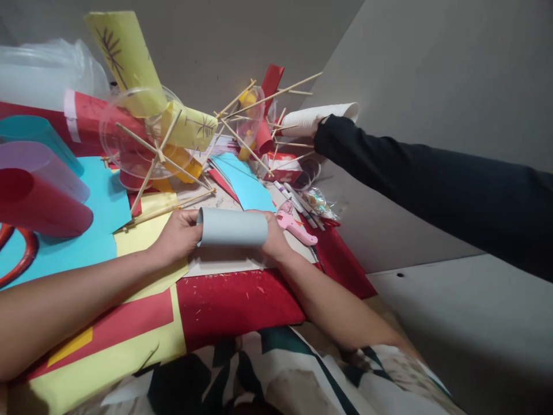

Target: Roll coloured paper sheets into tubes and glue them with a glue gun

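Note:
Between my two hands lies a light grey paper tube (233, 227), held level by its ends. My left hand (178, 233) grips its left rim, the fingers partly inside the opening. At the other end my right hand (275, 237) is closed round the tube; some of its fingers are hidden behind it. Under the tube is a white sheet (224, 266) on a red cloth (242, 300). A pink glue gun (296, 225) lies just right of my right hand.
Stick-and-plastic wheels with yellow tubes (125, 63) stand behind. Red (47, 202) and purple paper tubes are at left, near scissors with red handles (26, 253). Blue paper (244, 181) and markers (296, 202) lie ahead. Another person's dark sleeve (410, 173) reaches toward a white cup (337, 112).

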Demonstrator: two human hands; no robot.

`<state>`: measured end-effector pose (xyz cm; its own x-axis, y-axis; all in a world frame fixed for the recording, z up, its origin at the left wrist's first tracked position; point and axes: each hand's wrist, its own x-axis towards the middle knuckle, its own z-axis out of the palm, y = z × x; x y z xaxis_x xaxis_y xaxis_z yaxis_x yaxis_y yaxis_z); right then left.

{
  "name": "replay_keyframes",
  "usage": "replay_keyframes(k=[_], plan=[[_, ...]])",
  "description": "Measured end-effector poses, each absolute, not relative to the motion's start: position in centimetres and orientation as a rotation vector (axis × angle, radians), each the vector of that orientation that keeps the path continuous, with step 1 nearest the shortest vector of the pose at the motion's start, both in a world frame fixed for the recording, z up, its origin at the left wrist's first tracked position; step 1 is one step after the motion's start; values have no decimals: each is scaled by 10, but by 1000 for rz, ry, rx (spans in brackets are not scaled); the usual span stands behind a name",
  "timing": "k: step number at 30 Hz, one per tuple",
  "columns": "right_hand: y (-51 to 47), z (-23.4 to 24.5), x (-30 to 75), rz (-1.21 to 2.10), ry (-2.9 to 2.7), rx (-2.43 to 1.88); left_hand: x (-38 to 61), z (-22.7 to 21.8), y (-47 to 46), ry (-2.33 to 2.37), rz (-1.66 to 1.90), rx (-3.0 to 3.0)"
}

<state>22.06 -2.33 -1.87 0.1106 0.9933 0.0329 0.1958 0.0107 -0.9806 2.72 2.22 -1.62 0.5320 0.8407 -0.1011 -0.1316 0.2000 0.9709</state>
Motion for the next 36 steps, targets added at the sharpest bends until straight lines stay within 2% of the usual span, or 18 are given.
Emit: replay_keyframes(k=[13,23,28,36], plan=[[-18,-14,219,1107,-1218,-1323,25,-12,12,680,982,1247],[-32,-1,231,1084,-1304,-1305,20,-12,1,589,1134,1738],[-38,-4,238,928,-1582,-1066,18,-15,3,441,1294,2017],[-54,9,241,423,-1918,-813,11,-19,8,150,1446,2332]])
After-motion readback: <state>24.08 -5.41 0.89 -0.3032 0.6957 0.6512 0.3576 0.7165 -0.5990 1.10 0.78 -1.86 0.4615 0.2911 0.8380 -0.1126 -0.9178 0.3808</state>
